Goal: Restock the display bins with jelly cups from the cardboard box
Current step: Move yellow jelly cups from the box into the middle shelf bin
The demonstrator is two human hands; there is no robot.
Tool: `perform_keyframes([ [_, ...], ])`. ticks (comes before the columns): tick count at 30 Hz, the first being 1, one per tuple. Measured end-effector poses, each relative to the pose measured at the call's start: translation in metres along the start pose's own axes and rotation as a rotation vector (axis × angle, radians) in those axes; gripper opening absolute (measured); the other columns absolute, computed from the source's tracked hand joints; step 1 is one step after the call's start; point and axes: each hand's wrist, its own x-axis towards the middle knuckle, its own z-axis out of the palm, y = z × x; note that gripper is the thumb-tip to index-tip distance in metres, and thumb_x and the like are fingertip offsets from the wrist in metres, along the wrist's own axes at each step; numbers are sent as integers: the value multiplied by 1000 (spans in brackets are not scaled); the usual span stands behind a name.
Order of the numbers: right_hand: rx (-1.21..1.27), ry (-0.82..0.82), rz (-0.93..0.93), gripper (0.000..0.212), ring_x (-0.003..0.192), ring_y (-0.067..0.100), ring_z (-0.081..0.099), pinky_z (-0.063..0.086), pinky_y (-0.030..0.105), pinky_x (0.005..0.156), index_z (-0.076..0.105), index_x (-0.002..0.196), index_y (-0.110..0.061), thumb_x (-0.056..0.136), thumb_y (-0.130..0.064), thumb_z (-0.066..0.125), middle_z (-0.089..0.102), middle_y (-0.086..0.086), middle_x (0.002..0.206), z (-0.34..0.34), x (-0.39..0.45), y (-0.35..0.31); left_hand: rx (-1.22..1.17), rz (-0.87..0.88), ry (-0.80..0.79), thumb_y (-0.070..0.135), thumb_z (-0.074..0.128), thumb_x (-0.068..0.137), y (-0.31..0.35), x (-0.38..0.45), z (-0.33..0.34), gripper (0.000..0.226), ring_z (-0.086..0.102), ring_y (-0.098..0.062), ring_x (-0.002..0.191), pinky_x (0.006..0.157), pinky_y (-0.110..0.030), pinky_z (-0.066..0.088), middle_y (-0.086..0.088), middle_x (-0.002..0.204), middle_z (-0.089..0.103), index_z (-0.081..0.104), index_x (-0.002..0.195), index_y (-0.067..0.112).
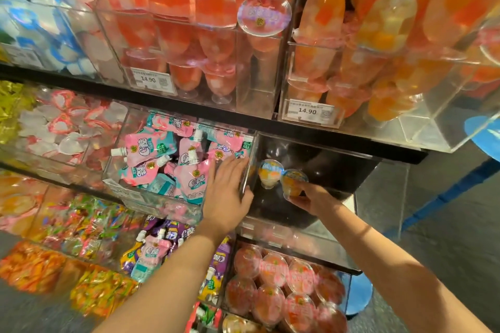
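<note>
At frame centre, your left hand (227, 192) lies flat-fingered on the clear acrylic bin (378, 213) wall, probably steadying it. Your right hand (311, 199) grasps an orange jelly cup (293, 184) inside that bin, beside a second orange jelly cup (269, 171) already placed.

There is one view only, from a wide-angle camera worn on the person's head. It looks forward and steeply down at a store shelf unit of clear acrylic display bins, from close range. The landmark is the nearly empty clear acrylic bin with dark inside (319, 170), which lies a little right of the picture's middle. Both bare forearms enter from the lower edge and reach up toward this bin. Above it the upper shelf row bends outward at the edges, and right of it grey floor shows.
</note>
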Motion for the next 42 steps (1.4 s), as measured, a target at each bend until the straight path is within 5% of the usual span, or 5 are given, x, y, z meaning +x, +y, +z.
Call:
perform_keyframes([
  [6,8,85,-59,48,65,23,62,48,25,32,47,131,-3,89,-18,66,60,20,123,8,29,2,34,8,-24,38,45,77,-5,1,3,62,38,-21,133,119,-35,-2,-4,133,55,48,135,15],
  [10,-176,113,-58,37,35,17,54,43,21,34,57,109,3,87,-25,68,64,13,57,3,28,3,58,9,-33,40,47,77,-7,1,6,63,37,-20,132,119,-38,1,-3,132,55,48,134,16],
  [18,-493,104,-103,31,45,15,38,29,19,43,50,68,-9,95,-24,49,44,5,55,4,-30,-2,-320,-104,-60,24,64,86,4,-5,-14,52,7,17,134,117,-22,-2,27,141,30,46,134,31],
  [33,-1175,-585,-886,26,36,2,46,36,19,43,52,67,-16,94,-11,53,50,1,56,203,-280,111,-289,-486,-212,13,61,92,-80,-177,-269,23,58,-10,96,90,-22,44,-1,102,64,63,114,9],
  [42,-1359,-1145,-1084,15,34,0,48,36,12,45,65,76,-10,90,-9,58,58,1,54,302,-465,347,-256,-964,230,8,58,93,-100,-505,-457,16,63,-17,85,88,-33,50,-16,99,68,62,104,19],
])
